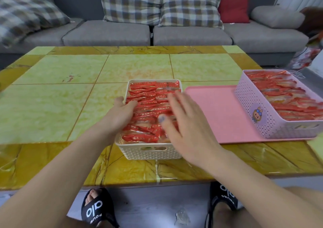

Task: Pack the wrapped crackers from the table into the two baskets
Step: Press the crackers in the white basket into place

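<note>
head: both hands (122,113) (185,121) flat, fingers (172,99) spread over cream basket (150,153).

Red-wrapped crackers (148,105) fill a cream basket (150,153) at the table's near edge; a second, pink basket (251,105), also full, stands at right.

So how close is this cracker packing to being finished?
Nearly done, it seems. The white basket and the purple basket on the pink tray both look full of red crackers, and no loose ones show on the table. In hand: the left hand rests at the white basket's edge while the right hand, blurred, fingers spread, hovers over the packs. Left: perhaps only tidying.
</note>
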